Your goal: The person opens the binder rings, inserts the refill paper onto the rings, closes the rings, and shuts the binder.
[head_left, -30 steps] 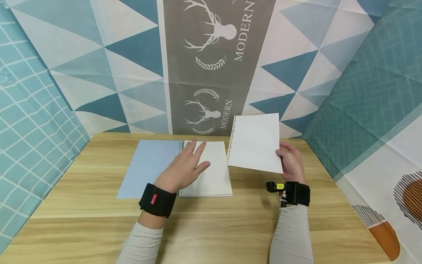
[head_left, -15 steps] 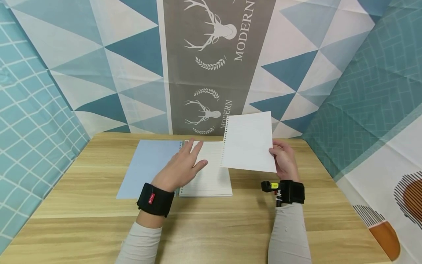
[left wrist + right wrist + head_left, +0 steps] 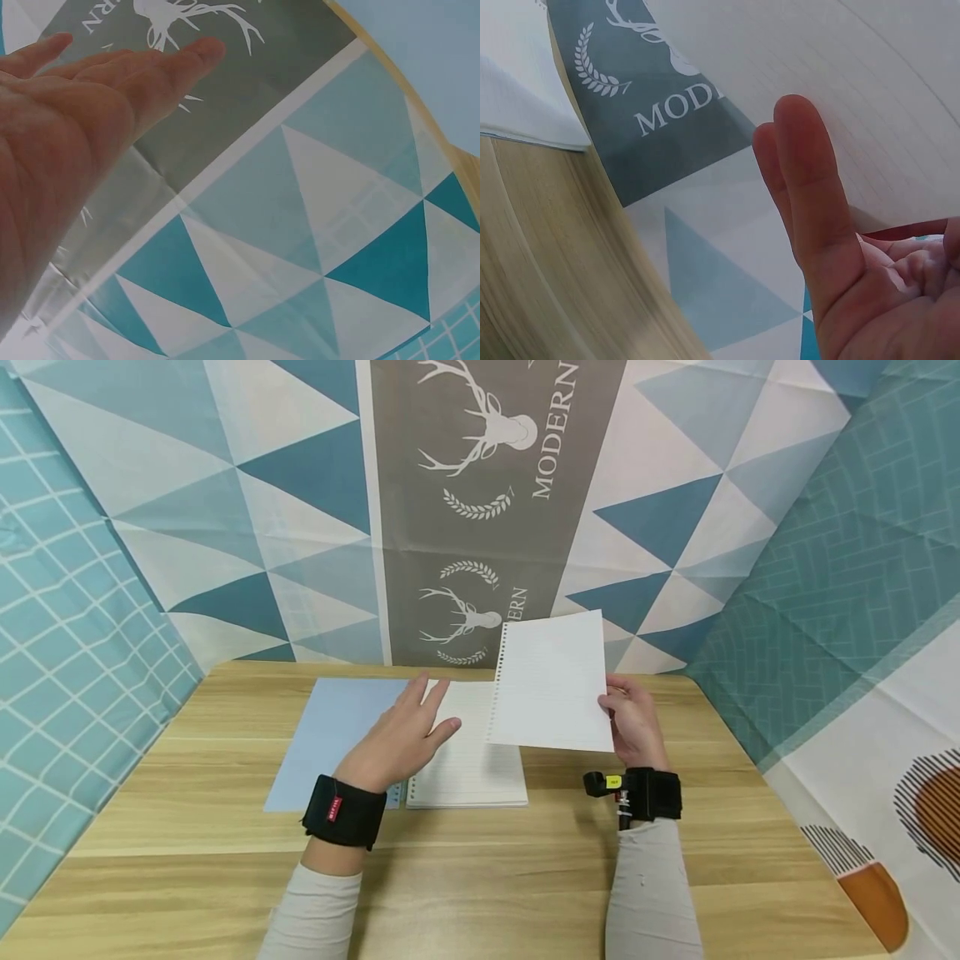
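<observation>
Loose sheet (image 3: 551,681) carried leftward since earlier frame, now overlapping notebook's right edge. Wooden worktop (image 3: 480,877) carries open notebook (image 3: 468,760). Sheet raised above it, pinched at right edge by right hand (image 3: 633,722). Left hand (image 3: 401,735) released, fingers straight, over notebook's left side.

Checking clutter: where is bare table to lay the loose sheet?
Bare table right of the right hand, and the front strip before the notebook. Crowded mid-table: notebook, blue cover, left hand, sheet.
</observation>
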The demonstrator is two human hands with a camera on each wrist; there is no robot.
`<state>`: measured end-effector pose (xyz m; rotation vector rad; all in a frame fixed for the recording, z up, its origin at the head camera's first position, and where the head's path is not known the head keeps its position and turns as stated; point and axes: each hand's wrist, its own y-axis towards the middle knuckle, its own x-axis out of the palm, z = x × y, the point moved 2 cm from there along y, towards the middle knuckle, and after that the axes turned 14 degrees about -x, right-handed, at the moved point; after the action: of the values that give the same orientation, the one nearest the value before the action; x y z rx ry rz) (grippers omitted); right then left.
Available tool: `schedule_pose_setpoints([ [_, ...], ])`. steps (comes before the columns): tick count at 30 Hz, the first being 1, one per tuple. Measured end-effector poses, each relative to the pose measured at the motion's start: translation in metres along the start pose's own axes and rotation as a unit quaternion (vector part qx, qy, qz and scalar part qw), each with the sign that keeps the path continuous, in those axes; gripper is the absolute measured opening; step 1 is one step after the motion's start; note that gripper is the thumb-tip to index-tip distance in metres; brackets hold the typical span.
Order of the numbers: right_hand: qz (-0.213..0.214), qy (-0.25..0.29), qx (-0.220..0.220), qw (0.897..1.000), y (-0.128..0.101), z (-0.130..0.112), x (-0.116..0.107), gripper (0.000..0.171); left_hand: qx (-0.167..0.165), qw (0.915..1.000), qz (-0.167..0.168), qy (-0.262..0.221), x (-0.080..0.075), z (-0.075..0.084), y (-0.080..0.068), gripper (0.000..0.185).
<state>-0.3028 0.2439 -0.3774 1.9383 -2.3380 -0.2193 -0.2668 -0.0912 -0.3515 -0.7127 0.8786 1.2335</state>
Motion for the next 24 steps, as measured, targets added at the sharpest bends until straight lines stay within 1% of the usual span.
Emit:
schedule_pose_setpoints([
  [6,-0.013,-0.008,-0.001,1.000,-0.001,-0.002,0.004,0.045,-0.001,1.0000,0.003,-0.001,-0.002,-0.003,0.000,0.068],
  [17,-0.033,-0.016,-0.011,0.999,0.000,-0.003,0.007,0.046,-0.011,0.9998,-0.007,-0.016,-0.005,-0.008,0.000,0.068],
  [24,-0.040,-0.027,-0.006,0.999,-0.001,-0.001,0.014,0.046,-0.015,0.9998,-0.006,-0.014,-0.005,-0.010,0.000,0.069],
])
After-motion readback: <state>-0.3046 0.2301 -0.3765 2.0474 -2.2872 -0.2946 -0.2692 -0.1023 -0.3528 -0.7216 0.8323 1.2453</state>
